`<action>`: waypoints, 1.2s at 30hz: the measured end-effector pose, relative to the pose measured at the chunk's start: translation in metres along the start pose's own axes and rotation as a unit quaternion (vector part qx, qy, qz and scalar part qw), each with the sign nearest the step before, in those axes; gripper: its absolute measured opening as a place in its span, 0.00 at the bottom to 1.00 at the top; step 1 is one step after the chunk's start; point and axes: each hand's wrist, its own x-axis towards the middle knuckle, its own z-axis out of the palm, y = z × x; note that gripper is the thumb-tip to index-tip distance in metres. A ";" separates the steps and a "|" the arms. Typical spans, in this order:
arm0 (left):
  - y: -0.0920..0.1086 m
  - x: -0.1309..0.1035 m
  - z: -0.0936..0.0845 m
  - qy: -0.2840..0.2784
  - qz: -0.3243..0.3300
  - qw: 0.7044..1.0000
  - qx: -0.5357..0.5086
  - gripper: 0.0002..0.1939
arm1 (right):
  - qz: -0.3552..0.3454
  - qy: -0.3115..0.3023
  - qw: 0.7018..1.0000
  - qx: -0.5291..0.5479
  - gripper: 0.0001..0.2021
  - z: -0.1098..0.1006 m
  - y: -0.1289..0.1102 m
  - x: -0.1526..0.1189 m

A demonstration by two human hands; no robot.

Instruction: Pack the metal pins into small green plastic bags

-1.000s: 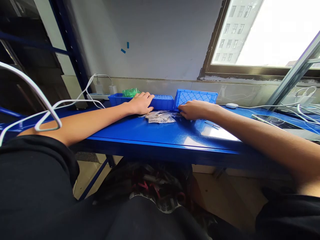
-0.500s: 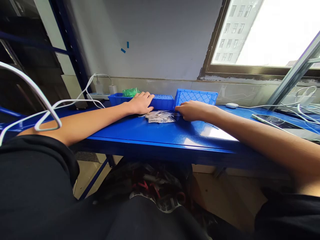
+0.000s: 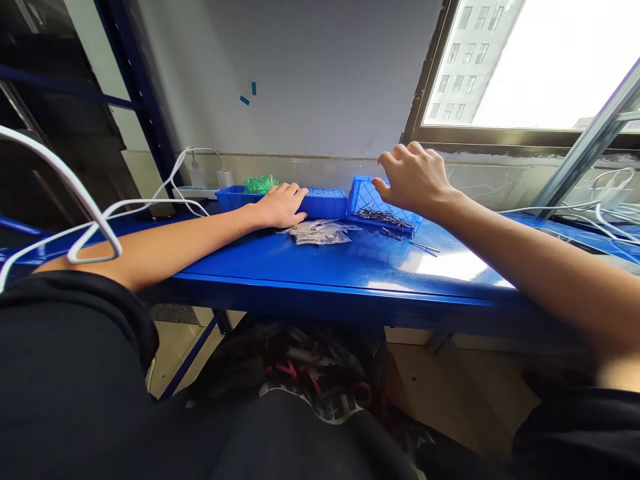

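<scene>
My left hand (image 3: pixel 284 205) lies over the front rim of a long blue plastic basket (image 3: pixel 327 203), fingers stretched and thumb apart. A pile of flat clear plastic bags (image 3: pixel 320 232) is on the table just below its thumb. Raised above a second blue basket (image 3: pixel 364 191), which is tipped with its lattice side facing me, is my right hand (image 3: pixel 416 177). Its fingers are loosely bent and spread, with nothing visible in them. A heap of thin metal pins, like blind rivets (image 3: pixel 385 217), sits at the tipped basket's opening. A few loose ones (image 3: pixel 425 247) lie on the table.
Green plastic wrap (image 3: pixel 261 184) sits in the left part of the long basket. White cables (image 3: pixel 150 200) loop across the left side, with more cables at the far right. A phone (image 3: pixel 565 237) is partly hidden behind my right forearm. The blue table (image 3: pixel 280 263) backs onto a wall.
My right hand has lifted up and to the right from the tipped basket's front and opened, uncovering the metal pins. My left hand stays where it was.
</scene>
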 end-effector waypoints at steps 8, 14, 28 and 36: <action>-0.001 0.000 0.000 0.008 0.007 1.000 -0.002 0.32 | -0.026 -0.099 0.994 -0.030 0.24 0.018 0.010 0.005; 0.000 0.000 0.000 0.001 0.001 1.000 -0.003 0.32 | -0.037 -0.098 0.994 -0.009 0.19 0.007 0.006 0.004; 0.001 -0.002 -0.003 -0.011 -0.007 1.000 -0.013 0.33 | -0.004 -0.118 0.992 -0.037 0.16 -0.011 -0.013 0.001; 0.000 -0.001 -0.001 -0.008 -0.011 1.000 -0.022 0.33 | -0.004 -0.115 0.992 -0.042 0.16 -0.015 -0.019 -0.001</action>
